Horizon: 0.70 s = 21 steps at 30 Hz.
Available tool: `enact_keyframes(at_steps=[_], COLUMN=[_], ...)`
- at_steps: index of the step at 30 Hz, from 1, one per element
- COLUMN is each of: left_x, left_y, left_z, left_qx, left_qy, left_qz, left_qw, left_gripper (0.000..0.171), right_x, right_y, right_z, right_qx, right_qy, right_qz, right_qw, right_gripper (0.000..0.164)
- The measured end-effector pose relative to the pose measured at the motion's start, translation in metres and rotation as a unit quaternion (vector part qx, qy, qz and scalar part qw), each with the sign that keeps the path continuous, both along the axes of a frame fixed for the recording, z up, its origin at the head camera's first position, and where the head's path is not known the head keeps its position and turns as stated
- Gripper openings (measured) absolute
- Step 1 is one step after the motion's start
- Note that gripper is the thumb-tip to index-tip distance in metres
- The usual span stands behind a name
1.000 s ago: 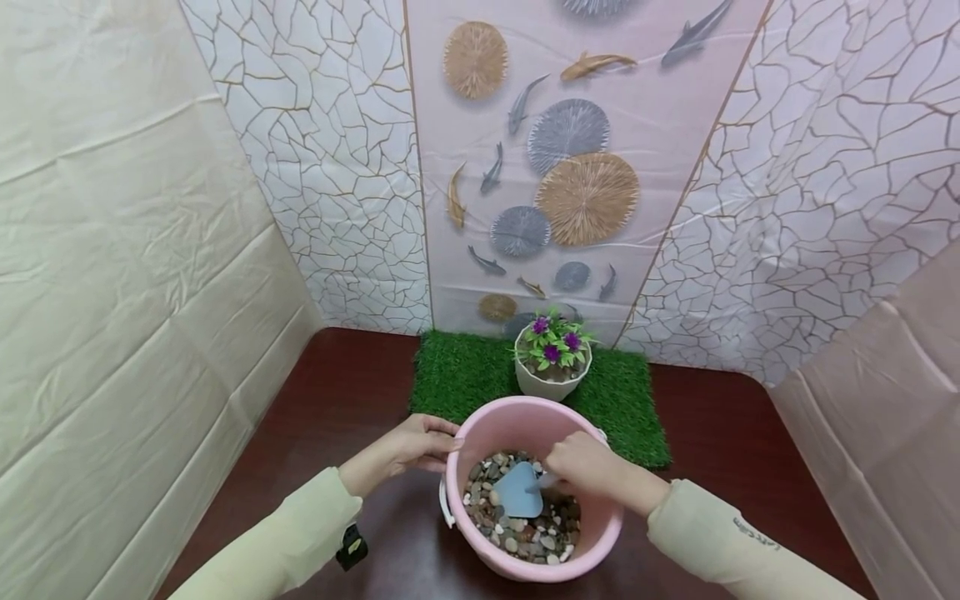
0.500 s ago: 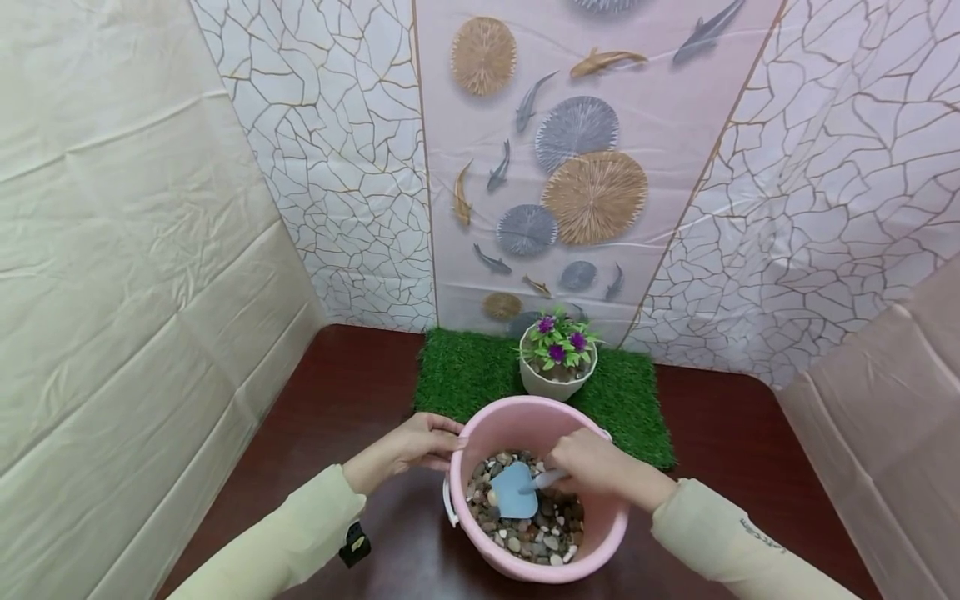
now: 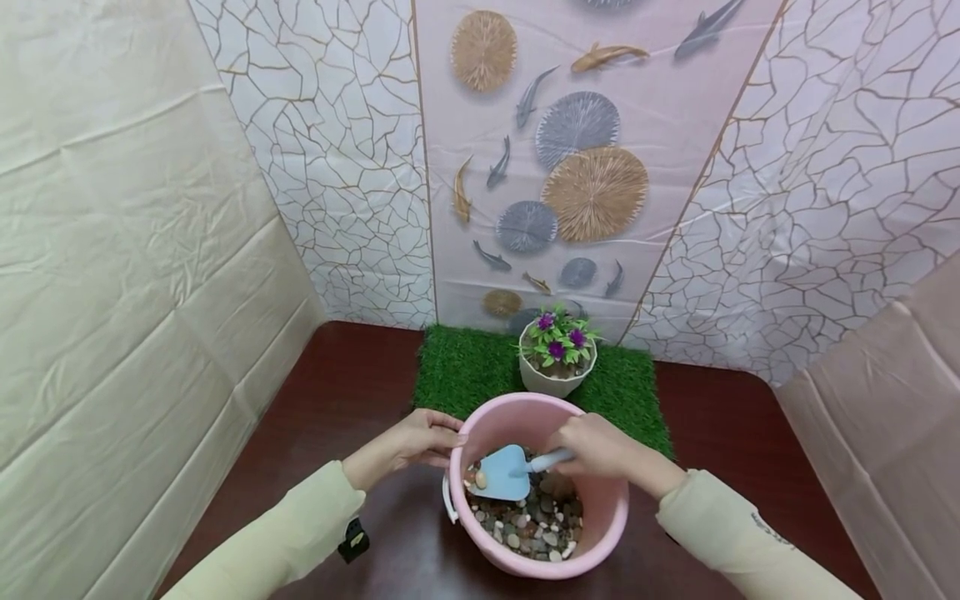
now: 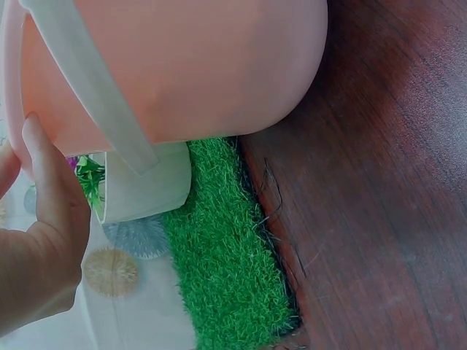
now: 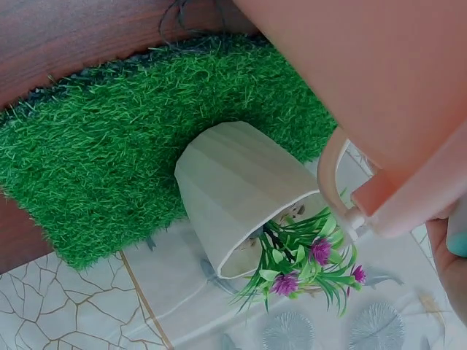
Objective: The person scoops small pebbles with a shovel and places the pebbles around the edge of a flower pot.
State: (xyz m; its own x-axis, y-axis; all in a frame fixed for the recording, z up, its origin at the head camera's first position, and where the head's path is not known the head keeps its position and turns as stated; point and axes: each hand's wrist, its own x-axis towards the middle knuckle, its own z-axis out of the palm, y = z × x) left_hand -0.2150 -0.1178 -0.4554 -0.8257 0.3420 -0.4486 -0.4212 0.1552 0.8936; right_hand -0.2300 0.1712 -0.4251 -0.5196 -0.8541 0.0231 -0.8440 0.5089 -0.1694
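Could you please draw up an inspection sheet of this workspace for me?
Surface: dark red-brown table with a green turf mat; loose black strands show along the mat's edge.
Job's things: pink bucket holding mixed stones; blue scoop, blade inside the bucket.
Clutter: potted plant with purple flowers, upright on the mat behind the bucket.
Grippers: left hand grips the bucket's rim; right hand holds the scoop's handle.
Cables: nothing seen.
Surroundings: fish-print backdrop behind, plain pale cloth at the sides.
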Motion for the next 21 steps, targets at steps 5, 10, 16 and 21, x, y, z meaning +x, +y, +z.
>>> enact_keyframes(at_steps=[5, 10, 16, 21], left_x=[0.002, 0.002, 0.001, 0.001], left_y=[0.000, -0.001, -0.005, -0.005], left_z=[0.000, 0.000, -0.002, -0.003], left_qx=[0.007, 0.005, 0.026, 0.034], left_qy=[-0.001, 0.002, 0.021, 0.027], left_qz=[0.001, 0.000, -0.017, -0.019], left_qw=[1.0000, 1.0000, 0.9993, 0.9989], left_gripper=[0.042, 0.042, 0.044, 0.042], right_x=[0.001, 0.000, -0.001, -0.003], right_y=[0.003, 0.007, 0.012, 0.016], right_z=[0.001, 0.002, 0.008, 0.013], right_qx=[-0.001, -0.007, -0.017, -0.023], right_qy=[0.000, -0.007, -0.012, -0.009], right_qz=[0.000, -0.013, -0.025, -0.026], right_qw=[1.000, 1.000, 0.999, 0.999], right_gripper=[0.006, 0.005, 0.006, 0.006])
